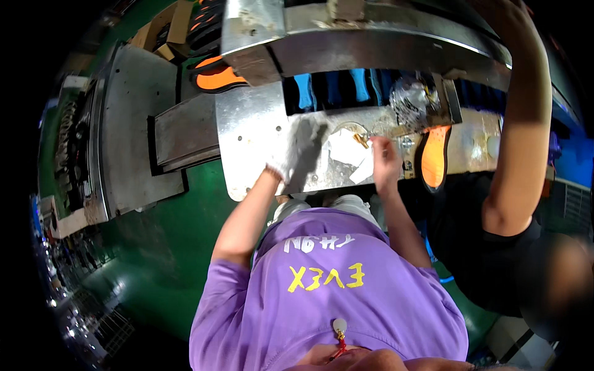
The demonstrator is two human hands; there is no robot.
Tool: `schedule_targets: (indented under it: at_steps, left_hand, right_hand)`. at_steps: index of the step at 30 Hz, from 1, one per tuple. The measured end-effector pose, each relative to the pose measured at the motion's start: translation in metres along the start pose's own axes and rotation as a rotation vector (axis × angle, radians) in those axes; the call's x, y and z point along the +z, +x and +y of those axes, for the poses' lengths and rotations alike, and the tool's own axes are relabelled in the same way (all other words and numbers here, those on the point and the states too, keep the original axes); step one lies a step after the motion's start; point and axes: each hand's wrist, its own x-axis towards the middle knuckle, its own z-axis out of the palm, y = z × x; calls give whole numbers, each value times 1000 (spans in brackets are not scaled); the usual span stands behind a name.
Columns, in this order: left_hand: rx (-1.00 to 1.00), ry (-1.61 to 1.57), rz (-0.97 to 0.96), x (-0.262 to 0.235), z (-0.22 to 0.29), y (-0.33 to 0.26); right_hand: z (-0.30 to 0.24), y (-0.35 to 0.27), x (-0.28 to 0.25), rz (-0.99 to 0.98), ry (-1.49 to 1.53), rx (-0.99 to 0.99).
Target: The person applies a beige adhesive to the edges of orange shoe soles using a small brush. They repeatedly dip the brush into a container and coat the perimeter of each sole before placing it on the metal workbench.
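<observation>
My left hand [297, 147] wears a white glove and hovers over or rests on the metal work plate [238, 148]. Blur and shadow hide how its fingers lie. My bare right hand [386, 162] has its fingertips pinched around the end of a small brass-coloured piece [360, 141]. Beneath that piece lies a white sheet or cloth [344, 148], and a white strip reaches down beside the hand. To the right of my right hand, an orange insole with a black rim [435, 159] lies along the bench edge.
A metal beam [371, 46] crosses above the plate, with blue insoles [304, 91] behind it. A clear plastic bag [413, 102] sits right of them. Another orange insole [218, 78] lies at upper left. At right a co-worker's raised arm [518, 136] reaches past the bench.
</observation>
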Motion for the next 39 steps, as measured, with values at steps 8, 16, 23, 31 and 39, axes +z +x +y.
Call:
schedule_targets:
  at_steps: [8,16,23,31,39]
  left_hand:
    - [-346,-918,-278,-45,-6,-153]
    - [-126,-1094,-393,-167,23,-218]
    - [67,-854,-238,-330,58,-297]
    - [209,-637,11,-453,95,-409]
    - [319,-357,91,-480,155,-411]
  right_hand:
    - [-58,-68,113,-707,-10,-180]
    - [-117,-130,215,-1047,-160,-95]
    - [-154,-208,388,-678,-313,-406]
    - [-263,-309,501,-1303,-183,-205]
    - [-280,-281,551,-907,-113,-608]
